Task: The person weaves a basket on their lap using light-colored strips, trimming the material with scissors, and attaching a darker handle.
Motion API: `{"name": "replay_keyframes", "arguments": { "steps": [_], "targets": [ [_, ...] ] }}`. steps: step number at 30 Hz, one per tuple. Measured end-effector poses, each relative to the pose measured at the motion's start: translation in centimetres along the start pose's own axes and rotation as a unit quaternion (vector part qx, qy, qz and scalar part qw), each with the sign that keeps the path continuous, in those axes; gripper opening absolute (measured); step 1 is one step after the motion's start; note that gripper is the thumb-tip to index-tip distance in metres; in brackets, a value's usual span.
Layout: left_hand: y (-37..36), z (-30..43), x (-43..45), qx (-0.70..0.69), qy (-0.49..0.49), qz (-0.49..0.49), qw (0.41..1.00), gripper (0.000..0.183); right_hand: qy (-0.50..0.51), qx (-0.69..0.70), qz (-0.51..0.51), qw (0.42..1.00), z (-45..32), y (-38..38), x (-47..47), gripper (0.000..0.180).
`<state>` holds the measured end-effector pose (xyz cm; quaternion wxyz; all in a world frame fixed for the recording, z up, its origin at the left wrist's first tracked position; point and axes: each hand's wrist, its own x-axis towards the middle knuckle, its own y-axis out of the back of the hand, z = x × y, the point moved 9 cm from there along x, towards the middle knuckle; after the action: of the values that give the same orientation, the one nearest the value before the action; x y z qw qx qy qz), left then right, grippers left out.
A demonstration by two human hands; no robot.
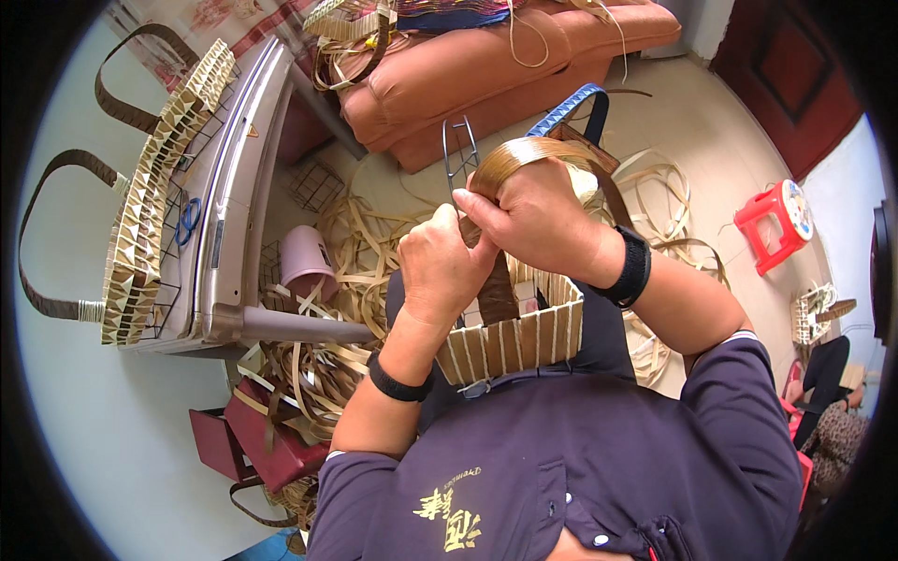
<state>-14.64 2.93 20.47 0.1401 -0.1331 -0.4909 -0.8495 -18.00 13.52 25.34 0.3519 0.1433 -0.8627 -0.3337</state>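
Observation:
A woven basket [515, 347] of tan strips with white cord rests on my lap against my shirt. A dark brown strip [499, 291] rises from its near wall toward my hands. My left hand [442, 263] pinches this strip near its upper part. My right hand [537, 214], touching the left, grips a glossy golden-brown strip [523, 156] that arches over its knuckles and trails to the right. The fingertips are partly hidden behind the hands, so where the two strips meet cannot be told. Beyond the hands stands a dark wire frame [459, 144].
Loose tan strips [365, 242] lie on the floor around a pink bin [307, 258]. Baskets with brown handles [140, 245] stand on the cabinet at left, beside blue scissors [187, 221]. A red stool [775, 224] and a seated person [835, 428] are at right.

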Motion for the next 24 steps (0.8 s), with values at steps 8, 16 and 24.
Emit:
{"name": "replay_keyframes", "arguments": {
  "steps": [8,16,24],
  "targets": [
    [0.6,-1.4,-0.1,-0.112,0.000,0.001,0.994,0.023,-0.057,0.250,0.104,0.961,2.9,-0.1,-2.4,0.056],
    [-0.1,-3.2,0.6,-0.264,0.034,-0.100,0.959,0.022,-0.282,0.650,-0.072,0.701,3.9,-10.4,-5.6,0.028],
    [1.9,-4.7,3.6,-0.271,0.018,-0.092,0.958,0.036,-0.371,0.579,0.013,0.726,4.0,-10.1,-5.6,0.033]
  ]
}}
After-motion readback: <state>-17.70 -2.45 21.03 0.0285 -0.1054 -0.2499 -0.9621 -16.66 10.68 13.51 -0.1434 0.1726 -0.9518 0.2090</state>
